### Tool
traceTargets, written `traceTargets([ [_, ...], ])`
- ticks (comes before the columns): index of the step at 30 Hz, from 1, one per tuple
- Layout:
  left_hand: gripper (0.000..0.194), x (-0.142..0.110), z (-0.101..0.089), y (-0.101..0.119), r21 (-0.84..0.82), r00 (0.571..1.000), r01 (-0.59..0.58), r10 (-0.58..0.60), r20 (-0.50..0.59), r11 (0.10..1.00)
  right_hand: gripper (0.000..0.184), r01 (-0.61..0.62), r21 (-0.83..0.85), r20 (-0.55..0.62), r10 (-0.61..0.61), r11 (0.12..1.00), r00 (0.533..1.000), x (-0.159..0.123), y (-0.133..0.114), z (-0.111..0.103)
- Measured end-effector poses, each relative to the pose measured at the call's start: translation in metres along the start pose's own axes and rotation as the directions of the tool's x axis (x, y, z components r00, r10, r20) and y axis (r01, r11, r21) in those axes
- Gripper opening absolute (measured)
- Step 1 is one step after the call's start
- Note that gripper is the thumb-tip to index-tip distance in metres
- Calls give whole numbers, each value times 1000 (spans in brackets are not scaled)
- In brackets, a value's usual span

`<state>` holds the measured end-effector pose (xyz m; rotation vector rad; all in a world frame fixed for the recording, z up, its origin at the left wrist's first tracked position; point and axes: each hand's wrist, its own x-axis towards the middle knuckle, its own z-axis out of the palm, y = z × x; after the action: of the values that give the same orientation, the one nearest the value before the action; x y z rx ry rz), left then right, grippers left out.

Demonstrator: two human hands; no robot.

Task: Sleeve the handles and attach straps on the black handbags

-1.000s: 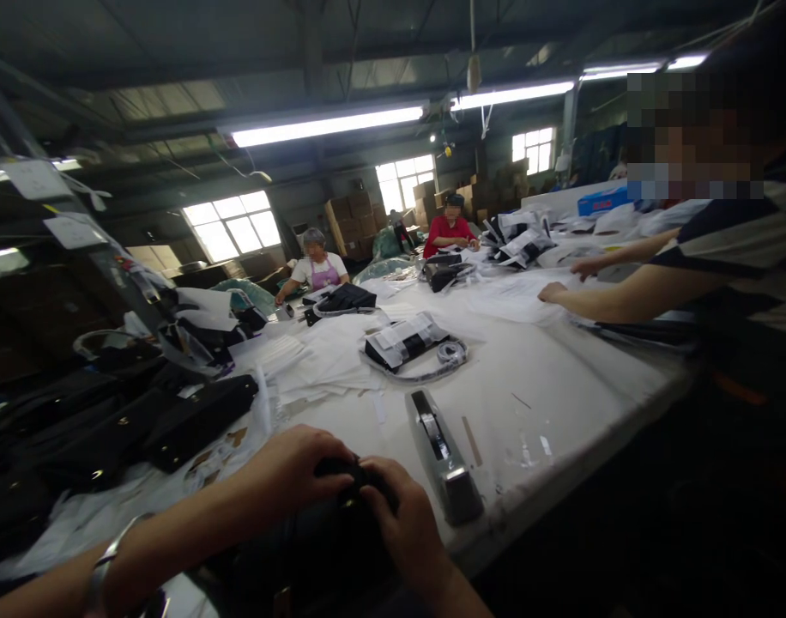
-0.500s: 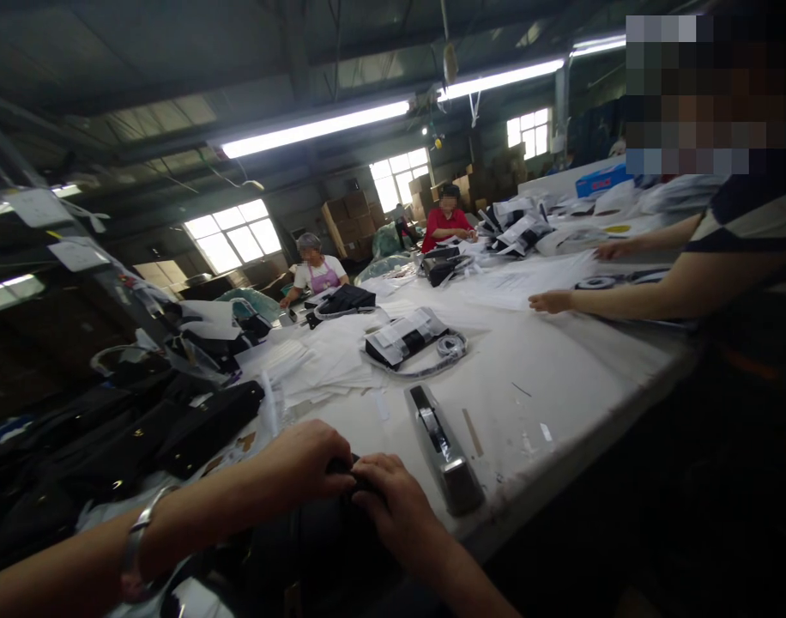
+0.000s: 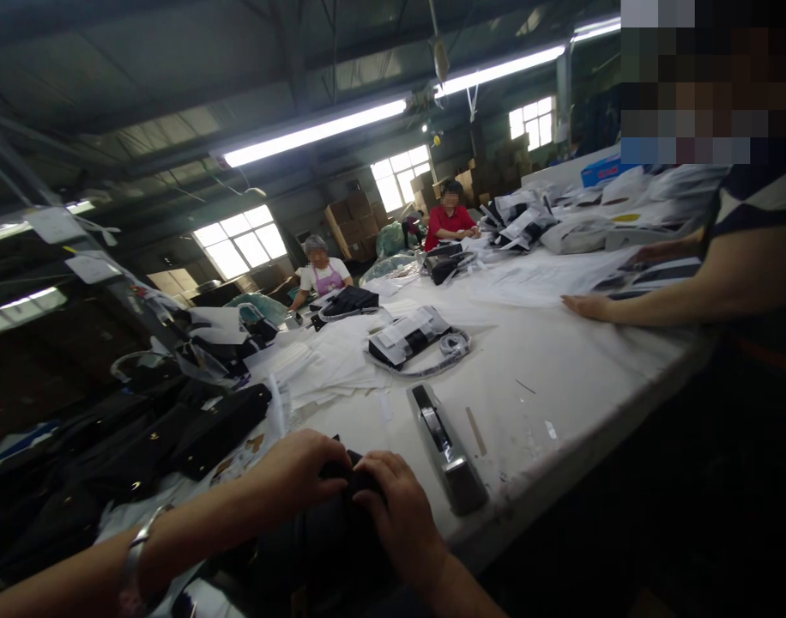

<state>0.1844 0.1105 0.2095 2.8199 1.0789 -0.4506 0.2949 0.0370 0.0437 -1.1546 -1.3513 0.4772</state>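
Left fingers (image 3: 334,472) and right fingers (image 3: 378,481) curled nearly closed on a black bag (image 3: 322,536) directly beneath them, tape dispenser (image 3: 447,451) just beside the right fingers, lettering on the blue box (image 3: 604,170) beyond them illegible.

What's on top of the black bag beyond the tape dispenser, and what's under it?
Pale wrapping covers part of the black bag's top. White tabletop shows in front of it; the bag hides whatever is directly underneath, so I can't tell.
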Motion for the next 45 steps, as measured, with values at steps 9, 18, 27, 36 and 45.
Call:
traceTargets([
  [9,24,6,16,2,-166,992,47,-66,-110,985,28,-66,-73,-17,65,995,998,-1,-5,3],
  [18,30,-2,15,9,-132,993,96,-104,-56,987,27,-41,-104,9,42,994,999,1,-4,7],
  [27,40,-1,22,1,-144,996,89,-85,36,986,26,-37,-79,44,40,996,998,1,-2,7],
  [36,56,10,22,-10,-394,964,165,-63,259,904,32,-12,-77,63,17,997,998,-4,-2,13],
  [45,69,20,30,-5,-444,983,128,-53,178,887,27,-57,-81,17,59,995,998,1,-6,10],
])
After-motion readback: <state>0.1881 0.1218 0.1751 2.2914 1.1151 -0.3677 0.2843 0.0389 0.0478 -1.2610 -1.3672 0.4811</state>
